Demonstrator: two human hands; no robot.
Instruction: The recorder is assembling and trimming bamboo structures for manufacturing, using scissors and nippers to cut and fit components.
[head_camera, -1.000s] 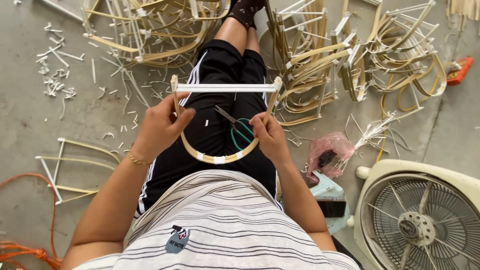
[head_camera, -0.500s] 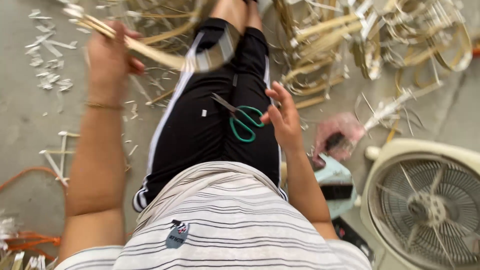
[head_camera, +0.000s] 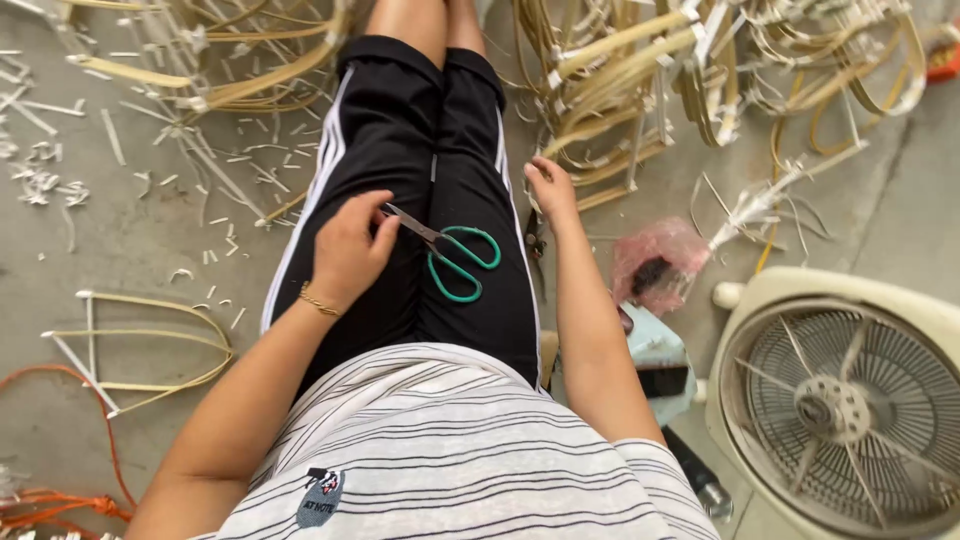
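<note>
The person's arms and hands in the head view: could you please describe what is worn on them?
Both arms are bare below short sleeves of a white shirt with thin dark stripes. The left hand has a thin gold chain bracelet at the wrist. The right hand shows no glove, watch or visible ring.

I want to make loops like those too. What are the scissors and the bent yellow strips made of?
The scissors on the lap look like grey metal blades with glossy green handles, probably plastic. The left hand touches the blade end. The strips look like split bamboo or cane: pale yellow, matte, bent into curves without snapping. White bands at their joints may be tape or plastic; too small to tell.
</note>
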